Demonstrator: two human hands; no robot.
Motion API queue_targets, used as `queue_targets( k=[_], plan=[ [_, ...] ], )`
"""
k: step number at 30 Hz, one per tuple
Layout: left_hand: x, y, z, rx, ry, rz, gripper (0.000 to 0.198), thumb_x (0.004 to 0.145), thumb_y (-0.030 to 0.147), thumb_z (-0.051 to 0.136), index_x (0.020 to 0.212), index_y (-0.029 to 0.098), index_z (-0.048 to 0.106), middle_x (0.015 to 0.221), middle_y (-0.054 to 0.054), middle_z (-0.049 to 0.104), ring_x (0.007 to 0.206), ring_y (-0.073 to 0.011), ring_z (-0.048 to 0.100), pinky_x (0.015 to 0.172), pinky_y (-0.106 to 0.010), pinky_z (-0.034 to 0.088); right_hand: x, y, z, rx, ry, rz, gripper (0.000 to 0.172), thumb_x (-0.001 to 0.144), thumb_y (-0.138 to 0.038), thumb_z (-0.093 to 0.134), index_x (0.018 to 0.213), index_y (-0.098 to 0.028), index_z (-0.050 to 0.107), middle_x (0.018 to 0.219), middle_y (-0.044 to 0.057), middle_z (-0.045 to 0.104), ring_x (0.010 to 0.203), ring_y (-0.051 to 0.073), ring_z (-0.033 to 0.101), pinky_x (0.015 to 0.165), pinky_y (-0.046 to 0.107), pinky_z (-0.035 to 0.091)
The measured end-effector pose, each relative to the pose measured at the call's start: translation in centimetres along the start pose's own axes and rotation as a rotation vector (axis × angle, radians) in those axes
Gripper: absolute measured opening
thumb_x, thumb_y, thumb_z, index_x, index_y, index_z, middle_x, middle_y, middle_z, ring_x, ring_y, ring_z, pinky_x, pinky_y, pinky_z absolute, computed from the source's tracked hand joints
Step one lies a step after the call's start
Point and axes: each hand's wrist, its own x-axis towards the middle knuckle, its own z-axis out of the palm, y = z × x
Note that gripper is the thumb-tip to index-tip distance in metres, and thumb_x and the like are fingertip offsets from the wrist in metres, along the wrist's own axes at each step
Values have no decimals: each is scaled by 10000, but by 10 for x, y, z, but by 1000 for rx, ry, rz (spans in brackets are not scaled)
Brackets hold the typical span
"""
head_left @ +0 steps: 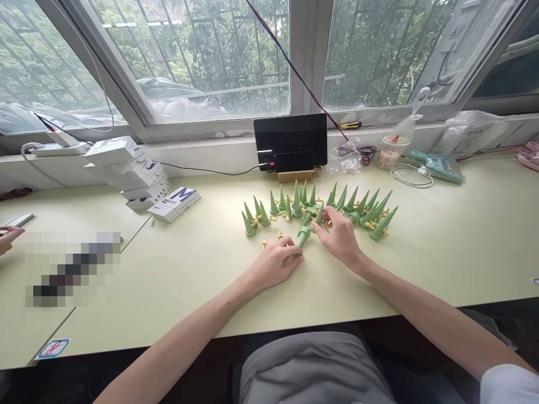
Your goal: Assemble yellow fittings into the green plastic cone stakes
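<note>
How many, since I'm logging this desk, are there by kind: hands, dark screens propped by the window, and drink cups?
Hands: 3 (the person's left hand and right hand, and a co-worker's hand at the left edge)
Dark screens: 2 (a larger screen, a smaller screen before it)
Drink cups: 1 (the cup)
Total: 6

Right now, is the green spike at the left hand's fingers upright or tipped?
Tipped. The green spike has its wide collar pointing away from the left hand, its taper running toward it.
</note>
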Motion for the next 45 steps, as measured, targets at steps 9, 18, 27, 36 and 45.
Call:
queue_targets(
  k=[9,18,27,36,45],
  plan=[
    [-1,5,-7,39,-48,28,179,912,209,529,854,189,697,820,-46,579,646,-138,515,628,-257,388,1,2,-1,-142,-124,15,150,855,-241,587,781,-225,457,712,12,578,651,199,550,600,304,411],
    [-1,3,-6,39,-60,25,189,831,119,515,864,207,679,599,13,518,551,-137,454,588,-257,334,-2,2,3,-118,-180,25,61,872,-242,587,886,-209,537,791,34,628,711,222,592,610,319,436],
    [0,2,-11,-58,-34,-30,240,747,79,508,835,188,703,584,28,501,542,-115,434,586,-239,348,-7,-17,-1,47,251,-192,175,942,-232,533,1117,-225,523,1051,103,578,943,252,584,825,421,528],
    [1,4,-11,-232,79,-77,212,734,70,532,797,174,705,570,36,499,518,-91,423,555,-225,357,-21,-25,9,254,-68,-264,168,945,-139,494,1064,-229,572,1017,74,583,708,157,598,628,317,540],
    [4,4,-24,-859,111,-323,123,791,164,586,814,140,705,518,27,556,412,-74,436,412,-199,353,-22,-17,14,254,-294,-249,363,893,-62,513,1203,-225,610,1249,86,582,654,90,595,639,280,554]
  ],
)
